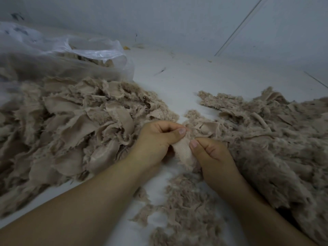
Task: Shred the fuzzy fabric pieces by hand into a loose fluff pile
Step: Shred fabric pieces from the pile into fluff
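A beige fabric strip (184, 153) is pinched between thumb and curled fingers of the left hand (156, 141) and the right hand (211, 155); its lower end is hidden behind them. Torn fuzzy pieces (71, 125) are heaped left, shredded fluff (275, 139) right, on a white table (186, 82). A plastic bag (71, 55) partly veils more scraps.

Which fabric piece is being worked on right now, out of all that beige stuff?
Start between the heap of flat scraps on the left and the fluff pile on the right. There the left hand and right hand pinch one pale strip. Unlike its neighbours, it is lifted and shows its smooth ribbed backing.
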